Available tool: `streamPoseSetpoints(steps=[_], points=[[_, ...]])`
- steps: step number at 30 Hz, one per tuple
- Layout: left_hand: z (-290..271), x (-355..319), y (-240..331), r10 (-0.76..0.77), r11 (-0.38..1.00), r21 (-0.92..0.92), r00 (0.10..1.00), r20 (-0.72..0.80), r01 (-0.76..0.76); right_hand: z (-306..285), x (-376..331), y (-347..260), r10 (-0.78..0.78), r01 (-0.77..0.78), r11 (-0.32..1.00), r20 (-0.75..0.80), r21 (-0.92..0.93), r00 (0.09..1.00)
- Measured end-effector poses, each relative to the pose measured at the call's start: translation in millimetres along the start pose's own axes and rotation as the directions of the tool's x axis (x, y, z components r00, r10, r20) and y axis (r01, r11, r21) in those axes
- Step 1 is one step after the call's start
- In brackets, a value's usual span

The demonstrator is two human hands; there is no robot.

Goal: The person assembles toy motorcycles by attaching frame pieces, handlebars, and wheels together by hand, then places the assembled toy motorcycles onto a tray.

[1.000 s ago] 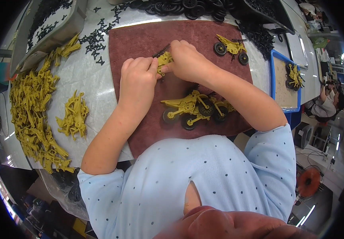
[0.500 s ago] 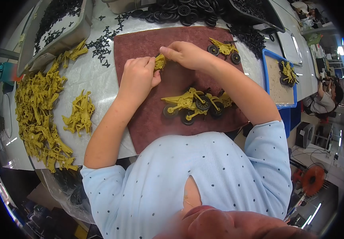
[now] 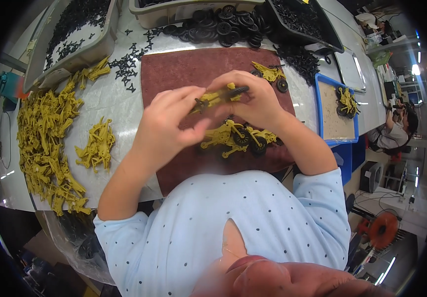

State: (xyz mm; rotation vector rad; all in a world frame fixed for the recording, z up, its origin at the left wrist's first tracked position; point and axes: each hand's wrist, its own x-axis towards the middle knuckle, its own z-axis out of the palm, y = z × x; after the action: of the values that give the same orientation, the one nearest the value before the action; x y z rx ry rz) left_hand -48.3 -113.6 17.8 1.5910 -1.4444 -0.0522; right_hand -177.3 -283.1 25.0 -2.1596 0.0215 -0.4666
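The right hand's (image 3: 259, 100) fingers pinch a yellow bike (image 3: 218, 97); the left hand's (image 3: 164, 121) thumb and fingers are spread about its nine-o'clock end, though blur hides whether they touch. Red cloth (image 3: 171, 69) covers part of the counter (image 3: 124, 116). Wheels (image 3: 228, 27) lie at twelve o'clock, yellow parts (image 3: 47, 153) at nine, a fan (image 3: 383, 230) at four. The bike is at the right fingers' nine o'clock.

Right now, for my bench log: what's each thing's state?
Held yellow piece: in right hand, blurred
Left hand: close by, grip unclear
Maroon mat: spread out
Left grey bin: uncovered, holding black pieces
Blue tray: uncovered, holding yellow bike
Black wheels: heaped
Yellow pieces: heaped
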Motion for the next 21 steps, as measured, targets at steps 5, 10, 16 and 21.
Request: streamPoseSetpoints(steps=[5,10,16,21], points=[[12,-16,11,0.152,0.988,0.032,0.978,-0.14,-0.149,6,-22,-22,-0.072,0.071,0.997,-0.08,-0.014,0.994],[9,-18,25,0.186,0.977,-0.075,0.973,-0.135,-0.197,9,-42,-34,-0.099,0.102,0.995,-0.132,0.011,0.986],[14,-22,40,0.138,0.977,-0.147,0.982,-0.128,-0.157,9,-58,-49,-0.069,0.071,0.997,-0.159,0.008,0.985],[18,-19,43,0.169,0.975,-0.13,0.983,-0.075,-0.178,10,-71,-50,-0.065,0.052,0.997,-0.223,-0.062,0.973]])
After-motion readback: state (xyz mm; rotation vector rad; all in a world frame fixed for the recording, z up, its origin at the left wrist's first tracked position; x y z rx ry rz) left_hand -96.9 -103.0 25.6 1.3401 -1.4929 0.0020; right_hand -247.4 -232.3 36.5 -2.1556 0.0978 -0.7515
